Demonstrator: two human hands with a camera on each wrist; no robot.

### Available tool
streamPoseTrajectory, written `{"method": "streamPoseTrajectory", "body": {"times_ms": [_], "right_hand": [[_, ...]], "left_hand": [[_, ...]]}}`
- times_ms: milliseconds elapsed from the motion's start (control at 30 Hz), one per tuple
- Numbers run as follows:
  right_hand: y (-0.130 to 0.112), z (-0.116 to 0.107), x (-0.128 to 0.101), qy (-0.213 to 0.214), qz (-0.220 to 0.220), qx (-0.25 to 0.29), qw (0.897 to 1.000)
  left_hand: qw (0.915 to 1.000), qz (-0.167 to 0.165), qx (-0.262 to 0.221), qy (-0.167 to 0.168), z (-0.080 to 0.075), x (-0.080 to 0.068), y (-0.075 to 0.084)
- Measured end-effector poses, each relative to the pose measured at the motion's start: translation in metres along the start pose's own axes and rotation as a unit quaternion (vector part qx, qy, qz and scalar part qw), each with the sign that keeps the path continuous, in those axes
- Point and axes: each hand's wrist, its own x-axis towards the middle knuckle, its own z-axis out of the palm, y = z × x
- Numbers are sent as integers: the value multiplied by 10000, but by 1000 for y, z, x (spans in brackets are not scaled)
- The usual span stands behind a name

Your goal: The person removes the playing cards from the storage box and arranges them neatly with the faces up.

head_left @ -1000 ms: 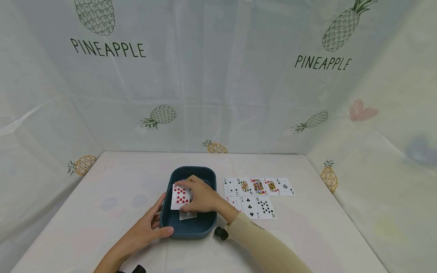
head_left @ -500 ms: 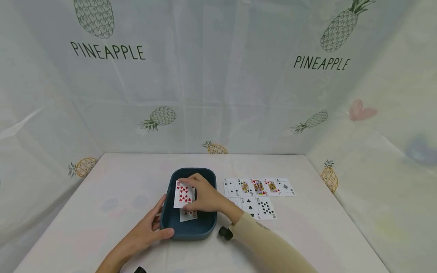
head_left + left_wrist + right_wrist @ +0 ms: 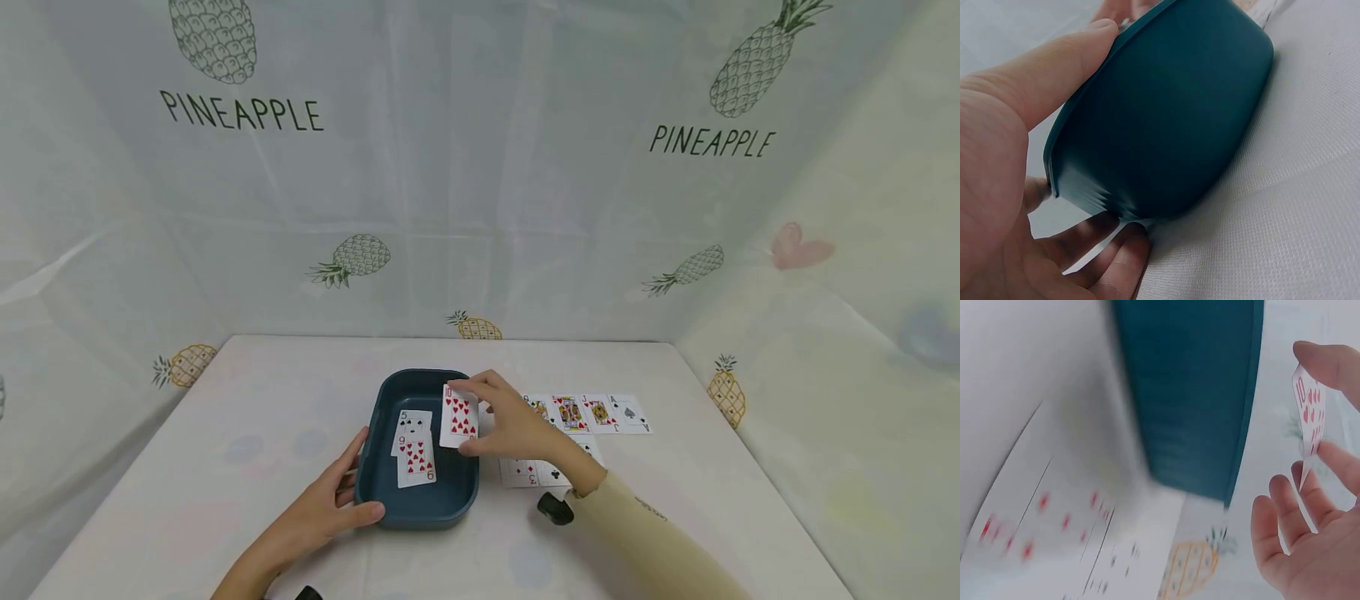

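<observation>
Pinching the ten of hearts (image 3: 459, 416) upright between right hand (image 3: 516, 427) thumb and fingers, above the right rim of the blue tray (image 3: 450, 493) on the table (image 3: 225, 450); gripping the tray's near-left corner with left hand (image 3: 324, 510), thumb lying along the rim.

You're in a staged recording booth, not a lived-in room. The back and side walls (image 3: 480, 192) are one draped plastic sheet, creased and printed with pineapples and the word "PINEAPPLE" (image 3: 242, 111) twice. The same kind of pale printed cover runs over the table (image 3: 262, 417), with seams visible at the corners. No furniture, windows or appliances show. The only props are a dark teal tray (image 3: 390, 496) and playing cards laid in neat rows (image 3: 592, 412) on the tabletop. The black units at your wrists (image 3: 553, 507) show a capture setup.
</observation>
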Motion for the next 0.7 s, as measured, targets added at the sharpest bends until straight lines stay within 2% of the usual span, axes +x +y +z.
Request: {"method": "streamPoseTrajectory", "body": {"times_ms": [367, 700], "right_hand": [[42, -44, -64, 199, 220, -701, 9971], [76, -74, -110, 343, 545, -895, 9939]], "left_hand": [[10000, 25, -2, -54, -2, 0, 0], [10000, 11, 64, -19, -1, 0, -2]]}}
